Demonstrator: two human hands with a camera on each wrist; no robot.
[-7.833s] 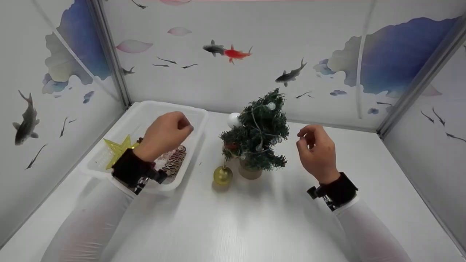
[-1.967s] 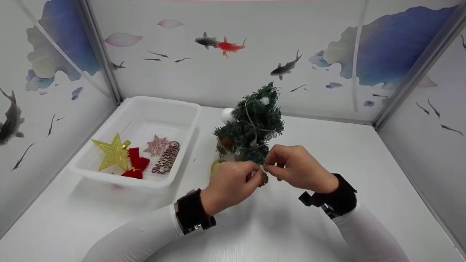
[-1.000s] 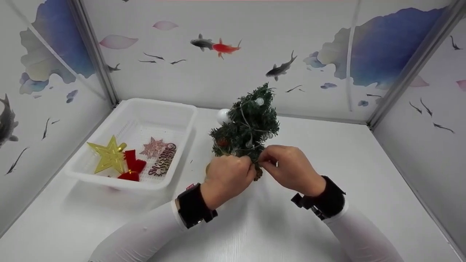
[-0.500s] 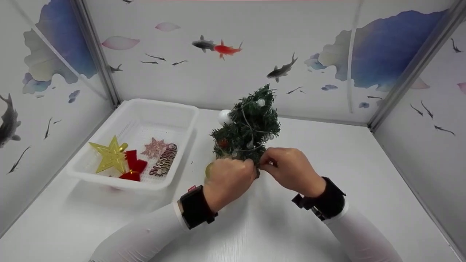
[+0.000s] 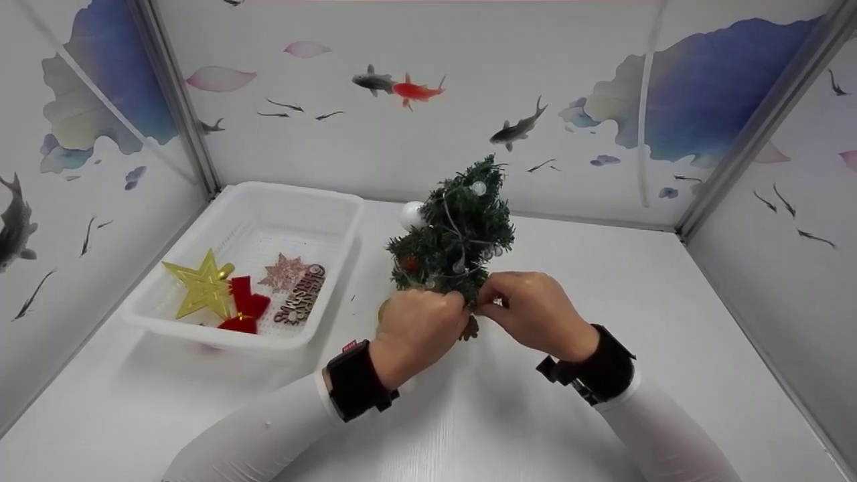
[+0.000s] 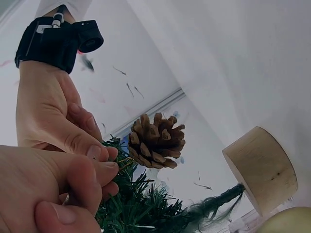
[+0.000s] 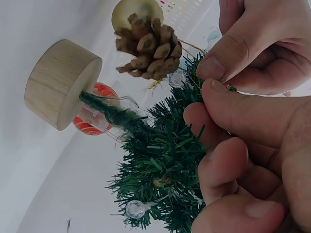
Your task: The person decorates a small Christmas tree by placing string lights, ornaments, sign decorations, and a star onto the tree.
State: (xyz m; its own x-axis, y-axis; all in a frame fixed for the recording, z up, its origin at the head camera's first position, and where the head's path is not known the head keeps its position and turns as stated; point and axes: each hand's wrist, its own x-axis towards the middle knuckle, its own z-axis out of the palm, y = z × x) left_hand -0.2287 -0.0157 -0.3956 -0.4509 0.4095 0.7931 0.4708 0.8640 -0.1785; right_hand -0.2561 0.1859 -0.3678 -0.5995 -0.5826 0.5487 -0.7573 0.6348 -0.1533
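In the head view a small Christmas tree (image 5: 462,227) stands upright in front of me. Its round wooden base (image 6: 262,170) shows in the left wrist view. At the tree's lower front, my left hand (image 5: 422,325) and right hand (image 5: 535,311) meet fingertip to fingertip. A brown pine cone (image 7: 148,48) hangs beside a low branch on a thin gold cord (image 7: 192,46). My left thumb and index finger pinch the cord. The right thumb and index finger pinch close by, at the cord and branch tip; fingertips partly hide the exact spot.
At left a white plastic basket (image 5: 207,338) holds a gold star (image 5: 204,284), a red bow (image 5: 248,304), a pink glitter star (image 5: 284,273) and a lettered sign (image 5: 301,294). White (image 5: 412,214), gold (image 7: 137,12) and red balls hang on the tree. Printed walls enclose the table.
Since the first frame, both hands have come together at the tree's lower front with the pine cone. Over the last second they stay there, fingers shifting slightly; the pine cone shows a little lower.
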